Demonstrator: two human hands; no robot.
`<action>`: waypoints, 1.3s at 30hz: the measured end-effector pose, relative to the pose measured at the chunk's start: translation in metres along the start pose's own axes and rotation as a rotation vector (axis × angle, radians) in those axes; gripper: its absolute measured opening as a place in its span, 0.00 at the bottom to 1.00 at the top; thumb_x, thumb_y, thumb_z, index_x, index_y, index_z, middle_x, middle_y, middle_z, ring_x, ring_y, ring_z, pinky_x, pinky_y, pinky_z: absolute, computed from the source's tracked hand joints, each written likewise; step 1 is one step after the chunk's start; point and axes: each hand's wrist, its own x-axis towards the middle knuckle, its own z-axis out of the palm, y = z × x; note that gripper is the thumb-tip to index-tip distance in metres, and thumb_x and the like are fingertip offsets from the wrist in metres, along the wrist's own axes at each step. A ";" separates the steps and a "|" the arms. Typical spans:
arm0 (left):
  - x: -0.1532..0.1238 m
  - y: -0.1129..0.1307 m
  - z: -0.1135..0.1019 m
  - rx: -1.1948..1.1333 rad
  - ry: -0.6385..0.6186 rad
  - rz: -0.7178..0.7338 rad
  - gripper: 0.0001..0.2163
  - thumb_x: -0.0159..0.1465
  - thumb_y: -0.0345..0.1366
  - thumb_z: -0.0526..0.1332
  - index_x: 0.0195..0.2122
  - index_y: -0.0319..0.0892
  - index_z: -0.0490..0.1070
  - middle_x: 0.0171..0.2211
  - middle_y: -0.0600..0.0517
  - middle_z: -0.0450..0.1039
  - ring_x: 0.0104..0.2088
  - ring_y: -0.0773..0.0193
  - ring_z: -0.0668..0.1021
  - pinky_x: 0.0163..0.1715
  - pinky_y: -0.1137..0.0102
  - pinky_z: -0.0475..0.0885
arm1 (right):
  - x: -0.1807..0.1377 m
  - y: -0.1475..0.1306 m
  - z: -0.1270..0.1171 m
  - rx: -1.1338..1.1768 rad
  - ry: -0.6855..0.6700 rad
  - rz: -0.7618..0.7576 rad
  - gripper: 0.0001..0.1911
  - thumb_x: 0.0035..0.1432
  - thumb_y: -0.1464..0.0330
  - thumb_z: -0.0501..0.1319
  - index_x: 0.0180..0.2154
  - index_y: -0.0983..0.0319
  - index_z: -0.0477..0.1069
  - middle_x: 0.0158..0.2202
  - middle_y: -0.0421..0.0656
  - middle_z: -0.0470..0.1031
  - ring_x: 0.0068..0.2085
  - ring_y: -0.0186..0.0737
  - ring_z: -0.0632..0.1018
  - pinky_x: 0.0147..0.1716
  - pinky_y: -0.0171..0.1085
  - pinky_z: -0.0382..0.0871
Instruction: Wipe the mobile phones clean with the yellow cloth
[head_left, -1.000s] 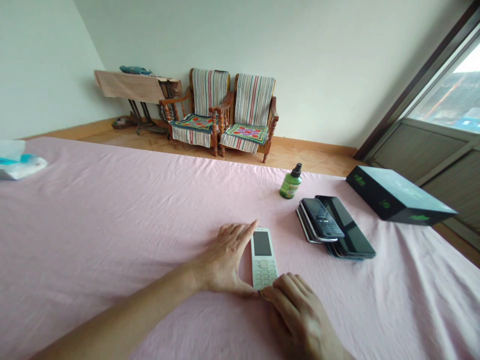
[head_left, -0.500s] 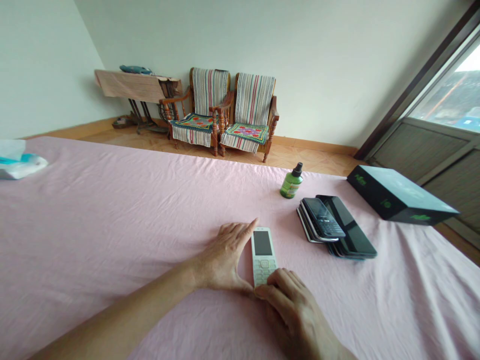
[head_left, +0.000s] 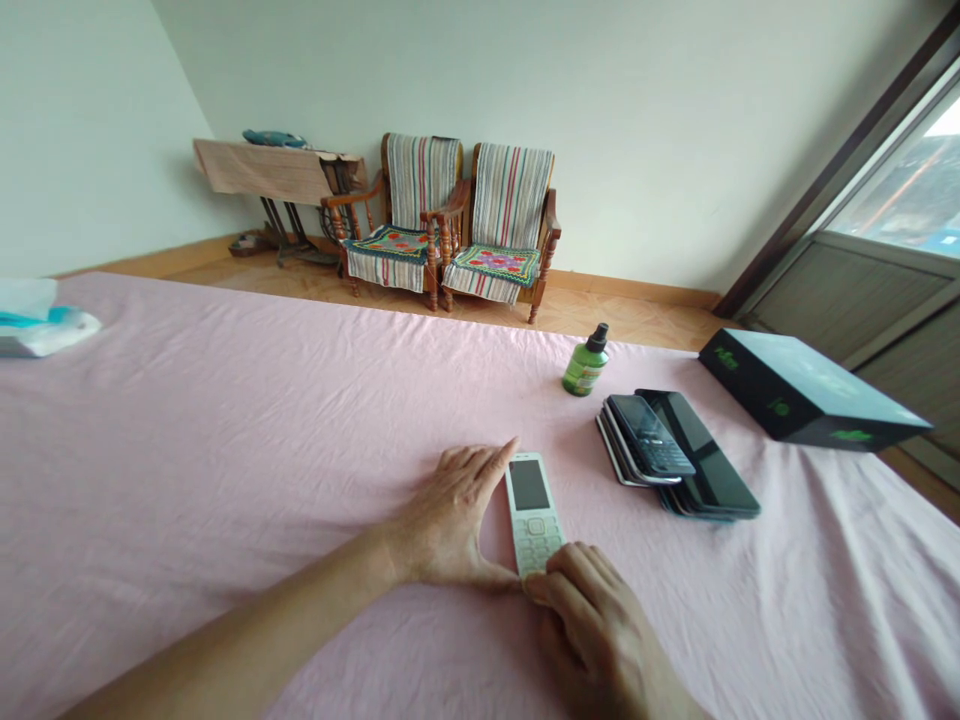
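Observation:
A white keypad phone (head_left: 531,508) lies face up on the pink cloth (head_left: 225,440) near the front. My left hand (head_left: 448,520) rests flat against the phone's left side, fingers stretched along its edge and thumb at its bottom corner. My right hand (head_left: 600,630) has its fingers curled, the fingertips pressing on the phone's lower keypad end.
Right of the phone lies a stack of dark phones (head_left: 675,455). Behind it stands a small green spray bottle (head_left: 585,362). A black box (head_left: 814,388) sits at the right edge, a white tissue pack (head_left: 34,322) at the far left. Two striped chairs (head_left: 465,225) stand beyond the table.
My right hand's fingertips slid up over the keypad half a second ago and are now back at the phone's lower end. The left hand stays put.

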 end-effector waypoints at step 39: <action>0.003 0.013 0.011 -0.073 0.092 0.024 0.60 0.44 0.52 0.72 0.67 0.46 0.29 0.63 0.39 0.53 0.60 0.43 0.60 0.58 0.50 0.56 | -0.003 0.010 -0.010 0.092 0.010 0.159 0.16 0.52 0.82 0.54 0.34 0.57 0.74 0.28 0.41 0.70 0.31 0.39 0.71 0.30 0.36 0.60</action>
